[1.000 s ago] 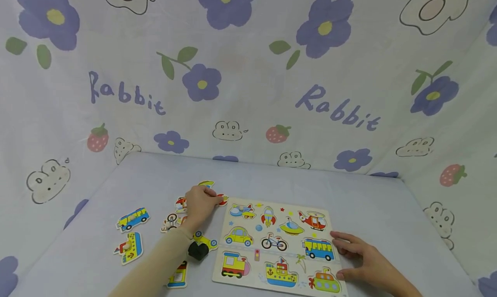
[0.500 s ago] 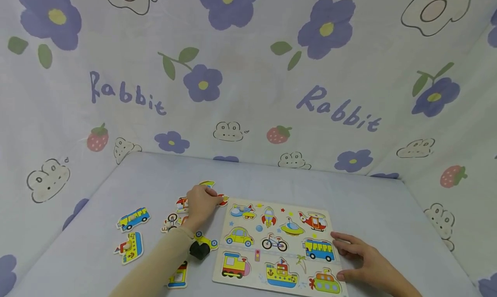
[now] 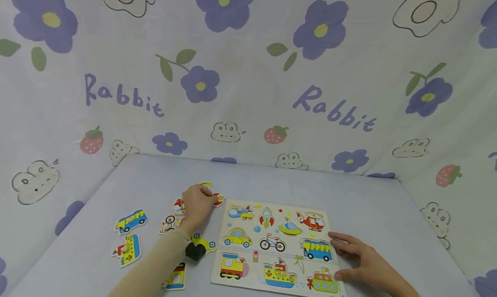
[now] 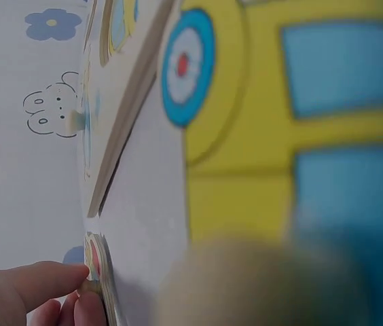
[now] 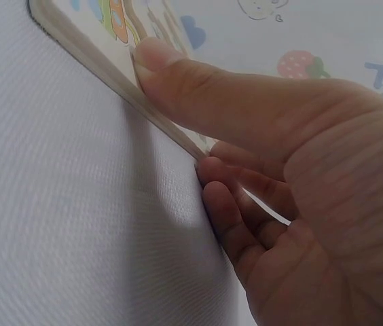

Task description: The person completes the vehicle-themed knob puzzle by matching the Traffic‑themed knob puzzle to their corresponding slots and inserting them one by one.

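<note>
At the board's upper left corner, my left hand pinches the small knob of a red rocket puzzle piece. In the left wrist view, thumb and fingertips of the left hand meet at that knob, and the piece lies close to the tabletop. My right hand grips the right edge of the wooden vehicle puzzle board. Seen from the right wrist, the thumb lies on the board's top face and the other fingers curl at its edge. A plane piece with a knob sits in the board.
Left of the board lie a bus piece, a ship piece, a bicycle piece, a helicopter piece and a yellow car piece. The left forearm partly covers a train piece. A patterned cloth hangs behind.
The head view has shifted slightly. Both hands keep their places on the rocket piece and the board.
</note>
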Demonstrator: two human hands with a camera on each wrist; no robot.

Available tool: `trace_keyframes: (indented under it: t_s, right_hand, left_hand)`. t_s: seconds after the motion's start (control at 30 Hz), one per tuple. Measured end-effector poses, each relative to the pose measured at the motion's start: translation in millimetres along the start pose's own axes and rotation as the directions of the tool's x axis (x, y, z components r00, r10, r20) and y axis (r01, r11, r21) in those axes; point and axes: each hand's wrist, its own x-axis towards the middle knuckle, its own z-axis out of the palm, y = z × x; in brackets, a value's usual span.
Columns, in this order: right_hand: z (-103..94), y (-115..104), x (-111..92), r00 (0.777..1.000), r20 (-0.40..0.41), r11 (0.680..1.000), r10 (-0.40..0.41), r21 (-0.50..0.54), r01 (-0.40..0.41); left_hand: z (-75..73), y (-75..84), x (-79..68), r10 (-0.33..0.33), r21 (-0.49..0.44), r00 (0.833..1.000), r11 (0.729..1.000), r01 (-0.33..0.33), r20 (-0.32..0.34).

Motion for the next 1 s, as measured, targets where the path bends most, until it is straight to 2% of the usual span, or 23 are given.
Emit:
trace_keyframes:
  t_s: [0.27,0.6,0.9,1.0]
  right_hand:
    - [0.0,-1.0,-0.7,1.000,0.002,1.000,-0.001,0.025,0.001]
    - [-0.8,2.2,-1.9,1.000,0.003,0.998,-0.002,0.058,0.001]
    - [-2.1,-1.2,-3.0,1.000,0.004,0.998,0.000,0.064,-0.001]
    - [-2.2,-1.4,-3.2,1.000,0.005,0.998,-0.005,0.069,0.004]
  left_hand:
    - [-13.8,0.8,3.0,0.053,0.005,0.999,0.999,-0.053,0.004]
    - [-24.1,0.5,2.3,0.102,-0.066,0.994,0.993,-0.099,0.048]
    - [-21.8,4.7,-0.1,0.211,-0.147,0.973,0.969,-0.197,0.089]
    - [-20.9,9.0,-2.8,0.223,-0.159,0.970,0.966,-0.205,0.102]
